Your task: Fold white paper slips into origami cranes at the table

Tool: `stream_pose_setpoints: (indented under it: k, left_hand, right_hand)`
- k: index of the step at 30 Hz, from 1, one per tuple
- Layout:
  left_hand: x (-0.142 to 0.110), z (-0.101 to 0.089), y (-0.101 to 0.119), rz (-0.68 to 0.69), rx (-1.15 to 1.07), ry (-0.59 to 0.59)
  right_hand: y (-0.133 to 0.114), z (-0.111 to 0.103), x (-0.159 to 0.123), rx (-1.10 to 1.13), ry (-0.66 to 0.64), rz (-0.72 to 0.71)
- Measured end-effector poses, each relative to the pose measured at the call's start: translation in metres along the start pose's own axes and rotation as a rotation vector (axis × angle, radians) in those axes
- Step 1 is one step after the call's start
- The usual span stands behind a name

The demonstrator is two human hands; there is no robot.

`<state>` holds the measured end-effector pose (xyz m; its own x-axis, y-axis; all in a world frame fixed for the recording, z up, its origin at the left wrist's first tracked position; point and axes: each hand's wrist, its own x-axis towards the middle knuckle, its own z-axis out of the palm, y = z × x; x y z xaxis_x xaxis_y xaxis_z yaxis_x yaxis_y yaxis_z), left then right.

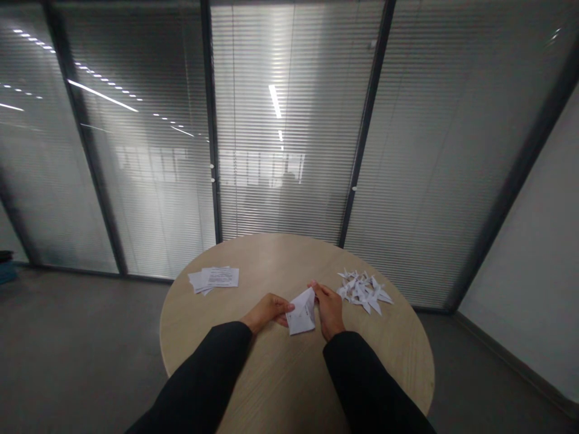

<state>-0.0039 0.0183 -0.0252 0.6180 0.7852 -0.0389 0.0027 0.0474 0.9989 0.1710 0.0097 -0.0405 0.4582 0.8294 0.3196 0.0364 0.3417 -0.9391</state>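
Pinching a partly folded white paper over the round wooden surface, we grip its left edge with our left hand and its top corner with our right hand, between printed slips and crane-like origami pieces.

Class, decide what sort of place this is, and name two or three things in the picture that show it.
Probably an office or meeting room: slatted blinds fill tall panels set in dark frames, light strips show across them, and a round table stands in front.
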Motion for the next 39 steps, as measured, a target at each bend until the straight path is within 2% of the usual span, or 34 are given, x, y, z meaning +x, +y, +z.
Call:
stream_pose_setpoints:
  k: [6,12,21,26,31,35,39]
  left_hand:
    - [0.005,-0.004,-0.004,0.031,-0.025,0.023]
    - [0.007,-0.004,-0.003,0.147,-0.054,-0.066]
    - [0.005,-0.001,0.000,0.267,0.054,-0.063]
    - [0.003,-0.001,0.006,0.295,0.192,0.089]
    - [0.006,-0.006,0.002,0.311,0.346,0.254]
    - [0.010,-0.010,-0.002,0.297,0.488,0.419]
    - [0.008,-0.009,0.002,0.313,0.577,0.495]
  right_hand:
    - [-0.002,0.000,0.001,0.084,0.026,0.024]
    - [-0.007,0.000,-0.002,0.151,0.043,0.087]
    - [-0.005,0.001,-0.002,0.177,0.017,0.127]
    - [-0.007,0.002,-0.004,0.179,-0.039,0.134]
    - [-0.014,0.007,-0.010,0.106,-0.173,0.138]
    - [-0.019,0.012,-0.014,0.099,-0.274,0.196]
    - [-0.022,0.016,-0.018,0.121,-0.328,0.251]
